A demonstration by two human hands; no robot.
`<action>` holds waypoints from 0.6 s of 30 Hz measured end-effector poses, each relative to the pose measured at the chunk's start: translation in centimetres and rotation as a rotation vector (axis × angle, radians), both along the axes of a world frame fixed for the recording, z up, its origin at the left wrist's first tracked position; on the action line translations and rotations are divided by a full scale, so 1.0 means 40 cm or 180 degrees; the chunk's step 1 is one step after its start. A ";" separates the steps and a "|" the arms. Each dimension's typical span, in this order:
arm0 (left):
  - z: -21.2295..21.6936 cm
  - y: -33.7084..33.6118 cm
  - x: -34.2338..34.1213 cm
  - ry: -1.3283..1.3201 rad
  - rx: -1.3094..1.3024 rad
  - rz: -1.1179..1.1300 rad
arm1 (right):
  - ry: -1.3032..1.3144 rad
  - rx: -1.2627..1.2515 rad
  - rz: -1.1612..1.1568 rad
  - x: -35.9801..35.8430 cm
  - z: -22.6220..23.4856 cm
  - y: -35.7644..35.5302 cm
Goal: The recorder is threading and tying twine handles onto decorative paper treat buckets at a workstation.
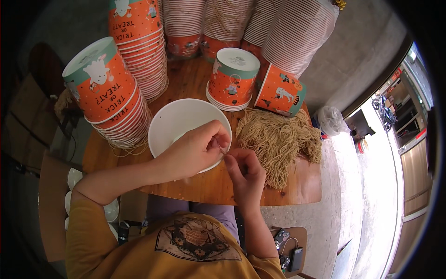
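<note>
A white-lined paper bucket (pixel 176 116) lies on the wooden table right in front of me, its open mouth turned up toward me. My left hand (pixel 197 146) reaches across it with curled fingers, pinching a thin cord (pixel 220 148) at the bucket's right rim. Close against it, my right hand (pixel 246 174) has thumb and forefinger pressed together on the same cord. The cord's far end is hidden by my fingers. Just beyond my right hand, a thick bundle of beige cords (pixel 274 144) spreads over the table.
Orange bucket stacks with cord handles (pixel 109 88) stand at the left. Behind the bucket are a short upside-down stack (pixel 233 79) and a tipped orange bucket (pixel 281 90). Plastic-wrapped stacks (pixel 299 35) line the back. A stool (pixel 297 237) with small devices stands below right.
</note>
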State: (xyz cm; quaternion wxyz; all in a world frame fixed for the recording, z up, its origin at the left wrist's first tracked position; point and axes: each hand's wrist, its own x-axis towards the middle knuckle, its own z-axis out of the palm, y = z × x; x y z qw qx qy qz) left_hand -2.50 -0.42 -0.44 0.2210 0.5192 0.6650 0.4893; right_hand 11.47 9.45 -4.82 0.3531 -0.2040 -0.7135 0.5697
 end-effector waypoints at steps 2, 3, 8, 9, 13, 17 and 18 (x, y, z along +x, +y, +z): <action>-0.010 -0.003 -0.007 0.0088 0.0311 0.0023 | 0.0052 -0.0138 0.0024 -0.005 -0.004 0.003; -0.007 -0.010 -0.009 0.0370 0.0268 0.0032 | 0.0106 -0.0273 0.0041 -0.007 -0.004 0.004; 0.027 -0.025 0.015 0.0335 -0.0139 0.0092 | -0.0019 -0.0093 0.0001 -0.004 -0.003 0.004; 0.029 -0.024 0.016 0.0339 -0.0237 0.0085 | -0.0049 -0.0003 -0.0023 -0.004 0.000 0.003; 0.026 -0.022 0.013 0.0324 -0.0320 0.0113 | -0.0213 0.0478 -0.0147 -0.003 0.015 -0.001; 0.020 -0.022 0.013 0.0259 -0.0339 0.0119 | -0.0284 0.0672 -0.0147 -0.002 0.021 -0.004; 0.013 -0.021 0.014 0.0293 -0.0258 0.0152 | -0.0343 0.0833 -0.0176 -0.001 0.025 -0.006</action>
